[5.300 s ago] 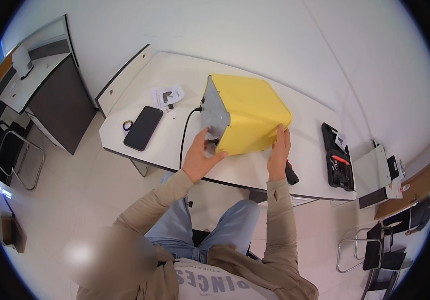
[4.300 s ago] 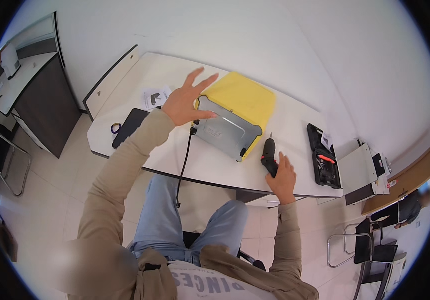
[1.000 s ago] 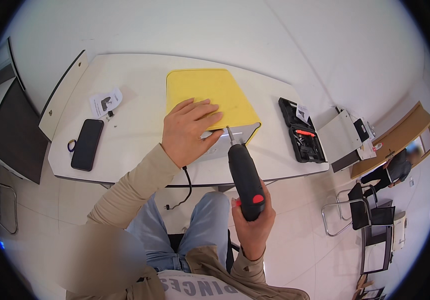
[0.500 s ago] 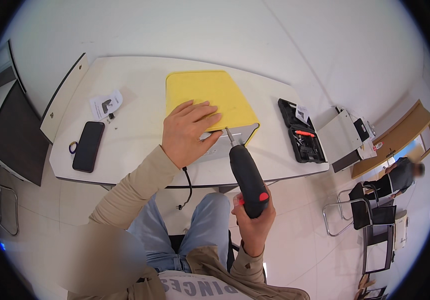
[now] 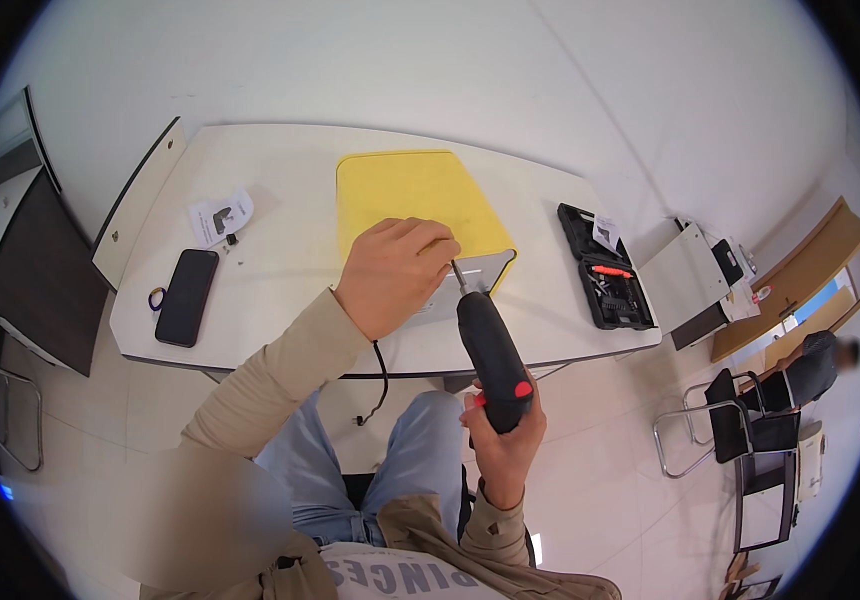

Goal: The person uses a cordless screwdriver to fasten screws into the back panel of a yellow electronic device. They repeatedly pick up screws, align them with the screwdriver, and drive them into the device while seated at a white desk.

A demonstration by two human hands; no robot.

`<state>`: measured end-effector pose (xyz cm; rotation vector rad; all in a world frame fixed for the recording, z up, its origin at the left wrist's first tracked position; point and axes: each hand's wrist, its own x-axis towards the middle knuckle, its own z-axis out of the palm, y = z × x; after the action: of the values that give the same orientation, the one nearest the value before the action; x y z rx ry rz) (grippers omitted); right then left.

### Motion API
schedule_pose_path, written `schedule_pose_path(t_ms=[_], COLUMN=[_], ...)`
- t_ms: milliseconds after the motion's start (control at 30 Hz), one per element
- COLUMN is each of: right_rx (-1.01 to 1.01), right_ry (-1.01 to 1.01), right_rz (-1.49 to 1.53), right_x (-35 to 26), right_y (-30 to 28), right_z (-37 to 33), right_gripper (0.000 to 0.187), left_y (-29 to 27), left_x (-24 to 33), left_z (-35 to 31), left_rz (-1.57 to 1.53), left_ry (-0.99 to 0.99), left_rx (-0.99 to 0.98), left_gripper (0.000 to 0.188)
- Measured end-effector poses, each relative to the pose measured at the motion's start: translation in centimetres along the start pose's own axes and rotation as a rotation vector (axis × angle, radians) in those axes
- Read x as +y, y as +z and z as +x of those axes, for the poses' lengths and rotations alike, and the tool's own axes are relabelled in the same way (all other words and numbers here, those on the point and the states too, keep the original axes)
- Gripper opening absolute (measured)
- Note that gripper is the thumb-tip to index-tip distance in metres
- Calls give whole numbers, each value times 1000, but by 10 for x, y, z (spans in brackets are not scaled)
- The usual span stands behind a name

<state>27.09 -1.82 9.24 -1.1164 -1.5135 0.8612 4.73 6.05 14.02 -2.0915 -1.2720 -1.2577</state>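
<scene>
Before the yellow, grey-panelled box (image 5: 425, 190), right hand (image 5: 506, 446) is gripping a black-and-red power screwdriver (image 5: 490, 345).
At the box's edge, left hand (image 5: 393, 275) is curling, hold unclear.

bright, soft light, strong fisheye curvature toward black rim

Passage open across surface (image 5: 290, 245) between phone (image 5: 187, 298) and yellow box (image 5: 410, 200). Second lane open between box and tool case (image 5: 580, 235). Box front obstructed: left hand (image 5: 398, 275) at near edge, power screwdriver (image 5: 493, 350) in right hand (image 5: 508, 440) alongside. Cord (image 5: 383, 382) hangs past front edge, left of screwdriver. Wall (image 5: 430, 65) limits far side; panel (image 5: 140, 195) bounds left end.
</scene>
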Motion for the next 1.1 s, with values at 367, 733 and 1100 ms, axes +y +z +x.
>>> schedule_pose_path(t_ms=[367,733,1100], right_rx=[-3,-6,-33], right_ry=[46,87,107], right_rz=[79,163,260], right_x=[1,-4,-3], right_y=[0,-6,-16], right_z=[0,-2,-9], right_gripper=[55,52,48], left_y=[0,0,3], left_x=[-3,-2,1], left_z=[4,9,9], left_rz=[38,53,-9], left_ry=[78,101,18], left_rx=[-92,-98,-25], left_gripper=[17,15,17])
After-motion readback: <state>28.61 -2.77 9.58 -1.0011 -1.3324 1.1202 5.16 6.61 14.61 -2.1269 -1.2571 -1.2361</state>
